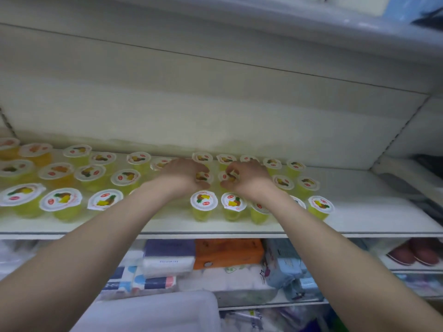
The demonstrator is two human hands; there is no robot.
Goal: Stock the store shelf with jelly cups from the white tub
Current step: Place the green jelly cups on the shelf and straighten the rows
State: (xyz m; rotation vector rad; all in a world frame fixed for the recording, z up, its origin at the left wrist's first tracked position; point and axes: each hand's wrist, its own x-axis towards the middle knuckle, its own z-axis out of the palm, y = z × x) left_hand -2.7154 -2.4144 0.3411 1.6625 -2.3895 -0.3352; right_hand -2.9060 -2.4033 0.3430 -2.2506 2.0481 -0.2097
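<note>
- Head view shows the fingers of the left hand (184, 174) curled over a jelly cup (203, 176) in the middle row of the shelf (359, 212), thumb and fingertips pinching round its rim.
- The right hand (248, 177) does the same to the neighbouring cup (227, 176), fingers bent round the lid; both cups look to be standing on the shelf or just about to touch it, though motion blur hides the bases.
- Both forearms reach up and forward from the bottom corners of the frame, and the two hands sit close together, nearly touching.
- Around them the yellow cups stand upright in three rough rows: a back row (225, 159) against the rear wall, the middle row, and a front row (203, 204) near the shelf edge.
- More cups, some orange (36, 152), fill the left part of the shelf, while the right end of the board is bare.
- The white tub (155, 312) sits low in the frame, below the shelf and between the arms; its contents cannot be seen.
- Beneath the shelf lie packs of tissues (167, 259) and an orange box (227, 252).
- Judged from this, the step in hand is setting down a pair of cups in the middle row.
- The next move likely calls for letting go gently so neither cup tips, drawing the hands back without knocking the front row, and dropping to the tub for another pair.
- The free space on the right seems the natural place for those.
</note>
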